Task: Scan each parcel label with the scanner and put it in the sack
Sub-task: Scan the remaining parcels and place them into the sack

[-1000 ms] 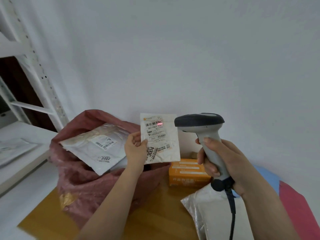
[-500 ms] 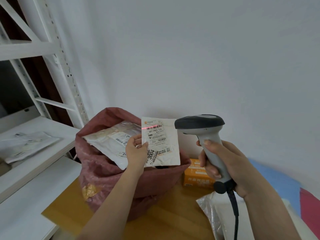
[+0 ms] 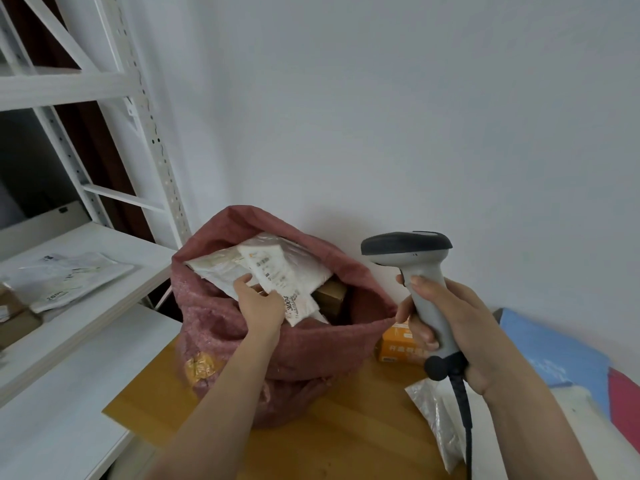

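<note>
Down goes the small white labelled parcel (image 3: pixel 277 282), left hand (image 3: pixel 261 304) pinching it inside the red woven sack (image 3: pixel 294 344), right hand (image 3: pixel 453 323) wrapped round the grey handheld scanner (image 3: pixel 415 271), silver mailer (image 3: pixel 440 420) unscanned.

Single head-worn view, forward and down, close over sack (image 3: pixel 277 341).

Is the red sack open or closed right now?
Open. The red sack has its mouth spread wide, parcels showing inside, and the left hand lowers a small white parcel into it.
</note>
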Available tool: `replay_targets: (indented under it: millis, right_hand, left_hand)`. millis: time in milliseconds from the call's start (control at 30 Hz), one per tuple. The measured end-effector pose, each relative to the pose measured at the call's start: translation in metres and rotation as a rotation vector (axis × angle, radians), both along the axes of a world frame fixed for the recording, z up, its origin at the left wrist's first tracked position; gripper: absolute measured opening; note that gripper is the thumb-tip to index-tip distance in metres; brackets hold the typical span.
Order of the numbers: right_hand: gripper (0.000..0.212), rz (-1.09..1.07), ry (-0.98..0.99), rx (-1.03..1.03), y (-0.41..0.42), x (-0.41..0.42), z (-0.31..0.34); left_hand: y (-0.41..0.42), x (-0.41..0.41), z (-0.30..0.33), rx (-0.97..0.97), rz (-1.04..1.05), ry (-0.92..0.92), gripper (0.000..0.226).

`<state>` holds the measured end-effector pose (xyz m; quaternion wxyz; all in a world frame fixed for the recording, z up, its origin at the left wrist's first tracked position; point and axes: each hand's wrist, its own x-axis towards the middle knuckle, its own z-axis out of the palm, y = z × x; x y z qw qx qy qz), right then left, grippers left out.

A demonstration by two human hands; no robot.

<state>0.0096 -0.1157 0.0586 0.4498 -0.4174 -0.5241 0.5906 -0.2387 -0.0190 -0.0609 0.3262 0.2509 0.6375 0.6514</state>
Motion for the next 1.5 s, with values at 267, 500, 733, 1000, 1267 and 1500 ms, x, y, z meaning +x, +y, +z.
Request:
replay_targets:
  millis: [267,500,733,1000,1267,1500]
  right_hand:
    - [0.047,-0.014,-0.034,0.012,-0.012,0.016,-0.005]
    - [0.035,-0.100,0.054,-0.037,-0.034,0.080,-0.009]
    - [0.029,-0.268,-0.008,-0.129,-0.071,0.197,-0.028]
    - [0.024,-0.335,0.024,-0.212,-0.093,0.295,-0.068]
    - [0.025,-0.373,0.036,-0.342,-0.116,0.345,-0.099]
    - [0.024,-0.407,0.067,-0.369,-0.119,0.354,-0.112]
  left_hand:
    - [-0.010,0.026,-0.005,-0.167,-0.017,0.136,0.037]
    - [-0.016,0.105,0.003,-0.089,-0.183,0.085,0.024]
    - [-0.040,0.246,-0.031,-0.200,-0.417,0.114,0.023]
    - [-0.095,0.358,-0.085,-0.449,-0.894,0.475,0.032]
    - [-0.137,0.437,-0.147,-0.432,-1.182,0.973,0.087]
    - [-0.139,0.444,-0.179,-0.330,-1.102,1.276,0.055]
